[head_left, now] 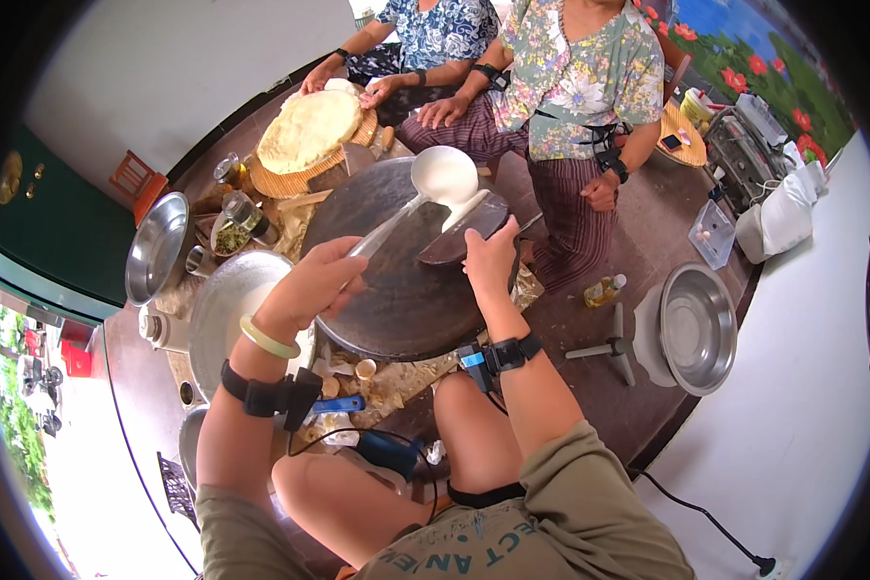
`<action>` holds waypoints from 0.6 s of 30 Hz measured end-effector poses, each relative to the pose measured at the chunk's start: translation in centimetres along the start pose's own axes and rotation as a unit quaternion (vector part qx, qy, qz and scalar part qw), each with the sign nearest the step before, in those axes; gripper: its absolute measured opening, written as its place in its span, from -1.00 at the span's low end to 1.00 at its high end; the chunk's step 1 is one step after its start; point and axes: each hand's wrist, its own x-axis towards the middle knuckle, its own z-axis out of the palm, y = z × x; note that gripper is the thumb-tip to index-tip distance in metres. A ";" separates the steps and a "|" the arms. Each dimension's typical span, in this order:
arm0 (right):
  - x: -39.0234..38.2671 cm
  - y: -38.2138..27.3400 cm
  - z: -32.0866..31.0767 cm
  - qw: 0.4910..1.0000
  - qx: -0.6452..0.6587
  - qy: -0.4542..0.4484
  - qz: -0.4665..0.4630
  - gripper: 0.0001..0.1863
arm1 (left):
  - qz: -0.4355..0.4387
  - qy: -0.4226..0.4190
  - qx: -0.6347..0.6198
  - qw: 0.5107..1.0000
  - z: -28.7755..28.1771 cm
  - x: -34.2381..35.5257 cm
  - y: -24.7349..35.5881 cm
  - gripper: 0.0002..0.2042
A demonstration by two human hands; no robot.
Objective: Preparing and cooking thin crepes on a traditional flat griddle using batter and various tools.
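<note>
My left hand [317, 282] grips the handle of a metal ladle [389, 230], its bowl filled with pale batter [443, 176]. A thick strip of batter [465, 209] runs from the bowl's lip beside a dark half-moon scraper [445, 249]. My right hand [490, 259] holds this scraper by its right end, fingers partly hidden behind it. Both tools are over a round dark griddle [387, 304]; I cannot tell whether the scraper touches it. Left of the griddle stands a large basin [199, 319] with pale batter inside.
Two people sit across from me, one with hands at a stack of flatbread [309, 130] on a round woven board. A steel bowl [159, 249], glass jar [248, 215] and white flask [162, 329] stand left. At right are an oil bottle [605, 290] and steel basin [698, 329].
</note>
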 end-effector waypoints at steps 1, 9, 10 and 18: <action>0.2 0.3 -0.1 1.000 -0.003 0.008 -0.009 -0.25 | 0.002 -0.001 0.000 1.000 0.0 0.1 0.0 -0.65; 0.9 -1.0 0.3 0.999 -0.035 0.025 -0.015 -0.26 | -0.006 0.029 -0.009 1.000 -0.7 0.4 -0.2 -0.66; 0.6 -1.2 0.9 0.996 -0.064 0.030 -0.055 -0.27 | -0.005 0.029 -0.008 1.000 -0.8 0.5 -0.3 -0.66; 2.5 0.0 0.2 0.999 -0.021 0.047 -0.015 -0.30 | -0.005 0.037 -0.026 0.999 -1.6 1.2 -0.7 -0.71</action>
